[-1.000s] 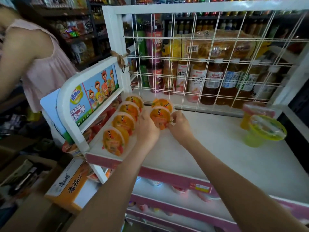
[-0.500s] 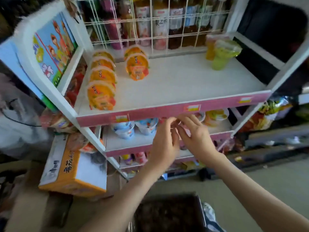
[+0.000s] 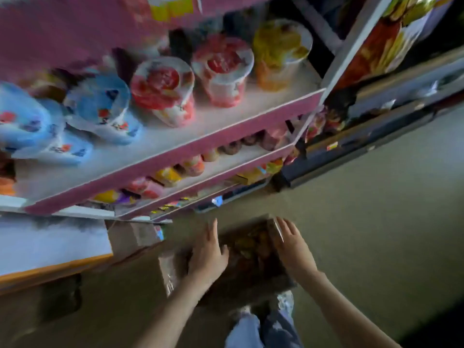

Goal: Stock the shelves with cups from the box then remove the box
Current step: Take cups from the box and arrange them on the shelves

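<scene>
An open cardboard box (image 3: 173, 275) stands on the floor in front of the shelf rack, with blurred orange cups (image 3: 251, 244) inside it. My left hand (image 3: 208, 252) hovers over the box's left part, fingers spread, holding nothing. Over the box's right rim, my right hand (image 3: 291, 244) is likewise spread and empty. A pink-edged shelf (image 3: 175, 151) above carries blue cups (image 3: 98, 106), red cups (image 3: 163, 89) and a yellow cup (image 3: 278, 51). The picture is smeared by motion.
Lower pink-edged shelves (image 3: 226, 169) hold small packets. A white and orange carton (image 3: 50, 247) lies at the left beside the box. Grey floor (image 3: 376, 209) spreads to the right. My feet (image 3: 263, 322) are just behind the box. A neighbouring dark rack (image 3: 376, 116) stands at right.
My view has dropped from the top shelf to the floor. Both hands let go of the orange cup on the top shelf and came down to the box.
</scene>
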Tool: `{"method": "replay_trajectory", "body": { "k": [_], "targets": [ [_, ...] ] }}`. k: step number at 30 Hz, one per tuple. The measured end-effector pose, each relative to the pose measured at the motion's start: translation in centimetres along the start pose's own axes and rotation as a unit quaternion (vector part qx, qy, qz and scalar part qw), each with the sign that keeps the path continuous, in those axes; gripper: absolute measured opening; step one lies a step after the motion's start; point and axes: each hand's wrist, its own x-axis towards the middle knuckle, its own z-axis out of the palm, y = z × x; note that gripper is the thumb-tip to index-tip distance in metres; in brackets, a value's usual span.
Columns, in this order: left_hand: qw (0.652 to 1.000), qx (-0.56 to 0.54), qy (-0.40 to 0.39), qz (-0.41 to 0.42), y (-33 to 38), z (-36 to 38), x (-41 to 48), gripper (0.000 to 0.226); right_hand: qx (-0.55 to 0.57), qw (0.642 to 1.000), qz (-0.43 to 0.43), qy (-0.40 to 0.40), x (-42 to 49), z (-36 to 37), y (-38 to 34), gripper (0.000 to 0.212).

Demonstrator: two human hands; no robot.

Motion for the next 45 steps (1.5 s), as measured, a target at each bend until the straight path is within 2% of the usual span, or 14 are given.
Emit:
{"method": "replay_trajectory", "body": {
  "k": [4,6,9,16,25,30,35,39,45],
  "targets": [
    [0.995,0.076,-0.065,-0.025,-1.1,9.3,2.3,0.081,-0.065,0.994,0.071,-0.053,1.9,6.6,8.9,0.071],
    [0.992,0.078,-0.094,-0.023,-1.3,13.4,3.1,0.084,-0.102,0.989,0.077,-0.07,2.6,9.5,12.6,0.079],
    [0.988,0.068,-0.14,-0.014,-1.7,18.8,4.7,0.088,-0.101,0.988,0.074,-0.086,3.8,13.5,16.2,0.088],
    [0.982,0.13,-0.136,0.03,-0.8,27.0,8.3,0.094,-0.094,0.986,0.098,-0.097,5.8,19.6,21.2,0.087],
    [0.975,0.152,-0.156,0.043,3.9,30.8,9.5,0.093,-0.037,0.992,0.11,-0.048,4.5,18.6,24.1,0.094],
    [0.968,0.168,-0.17,0.076,7.3,31.8,9.4,0.091,0.001,0.985,0.174,-0.016,2.0,17.1,27.4,0.095],
    [0.958,0.181,-0.194,0.11,10.2,33.1,8.7,0.09,0.036,0.967,0.25,0.03,-0.7,15.3,31.4,0.098],
    [0.953,0.184,-0.214,0.105,11.6,34.3,8.3,0.09,0.042,0.951,0.299,0.066,-1.8,14.3,34.4,0.104],
    [0.941,0.204,-0.245,0.11,13.8,35.6,8.6,0.085,0.09,0.905,0.396,0.126,-5.0,12.4,39.5,0.099]
  ]
}}
